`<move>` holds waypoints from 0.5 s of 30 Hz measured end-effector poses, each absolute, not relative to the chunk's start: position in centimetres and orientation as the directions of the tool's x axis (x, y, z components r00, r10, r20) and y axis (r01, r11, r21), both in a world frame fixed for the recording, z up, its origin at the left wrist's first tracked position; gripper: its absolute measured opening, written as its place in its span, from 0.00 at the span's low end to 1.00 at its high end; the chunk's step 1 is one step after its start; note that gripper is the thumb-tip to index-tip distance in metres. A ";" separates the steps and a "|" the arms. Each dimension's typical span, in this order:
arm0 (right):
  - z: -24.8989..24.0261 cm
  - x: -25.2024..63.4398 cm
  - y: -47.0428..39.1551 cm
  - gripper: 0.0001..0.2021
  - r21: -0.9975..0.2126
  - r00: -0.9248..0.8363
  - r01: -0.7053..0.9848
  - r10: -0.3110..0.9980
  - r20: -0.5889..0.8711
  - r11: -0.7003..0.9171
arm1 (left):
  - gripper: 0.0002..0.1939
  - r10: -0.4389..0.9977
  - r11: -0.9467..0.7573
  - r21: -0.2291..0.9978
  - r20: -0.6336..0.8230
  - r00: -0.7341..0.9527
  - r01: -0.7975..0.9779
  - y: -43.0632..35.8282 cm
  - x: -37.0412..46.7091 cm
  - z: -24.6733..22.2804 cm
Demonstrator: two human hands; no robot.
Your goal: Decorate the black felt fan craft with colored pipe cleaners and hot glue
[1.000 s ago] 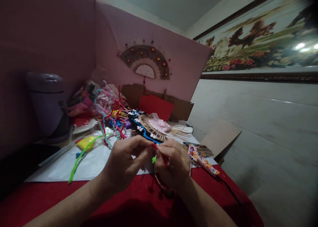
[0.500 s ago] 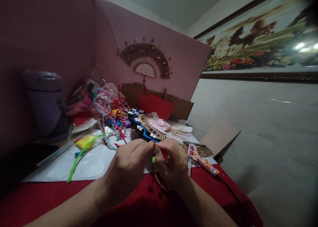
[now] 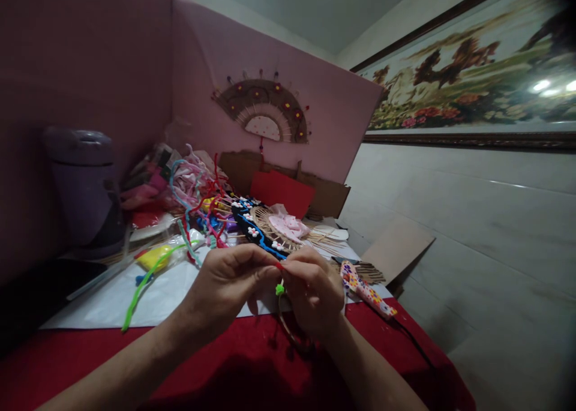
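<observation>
Hands (image 3: 225, 282) (image 3: 312, 291) pinching red piece (image 3: 279, 266), flowered fan (image 3: 264, 226) behind

My left hand (image 3: 227, 279) and right hand (image 3: 315, 291) are bare, each with slender, rounded fingers (image 3: 257, 255); nail detail is too small to read. My left forearm (image 3: 121, 360) and right forearm (image 3: 369, 363) are likewise bare along their visible length, smooth in outline, narrower near the hand, broader toward the lower edge of view.
</observation>
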State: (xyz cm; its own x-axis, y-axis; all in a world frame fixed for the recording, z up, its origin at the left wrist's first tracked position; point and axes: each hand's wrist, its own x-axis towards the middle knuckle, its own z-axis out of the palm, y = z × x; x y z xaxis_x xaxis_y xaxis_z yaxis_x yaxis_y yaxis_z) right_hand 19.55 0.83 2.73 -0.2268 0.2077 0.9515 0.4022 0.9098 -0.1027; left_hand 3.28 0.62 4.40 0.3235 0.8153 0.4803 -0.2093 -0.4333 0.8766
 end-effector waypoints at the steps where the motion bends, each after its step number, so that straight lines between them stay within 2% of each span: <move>1: 2.7 19.5 0.9 0.11 -0.100 -0.219 0.400 0.201 0.955 0.911 | 0.03 0.815 -0.432 0.876 0.482 0.323 -0.215 0.5 3.3 4.5; 10: 2.3 19.6 0.7 0.12 -0.085 -0.228 0.418 0.195 0.954 0.904 | 0.03 0.814 -0.406 0.886 0.463 0.350 -0.226 0.7 3.1 4.4; 15: 2.5 19.7 0.9 0.11 -0.062 -0.242 0.420 0.177 0.954 0.906 | 0.07 0.773 -0.452 0.883 0.457 0.439 -0.123 0.8 2.4 4.5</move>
State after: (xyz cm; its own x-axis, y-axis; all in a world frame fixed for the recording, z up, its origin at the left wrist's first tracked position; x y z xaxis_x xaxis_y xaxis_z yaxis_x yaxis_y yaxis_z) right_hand 19.71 0.88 2.47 -0.2425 0.1773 0.9538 0.4197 0.9056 -0.0616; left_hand 2.40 0.83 4.55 0.4389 0.7734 0.4574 -0.1234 -0.4524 0.8833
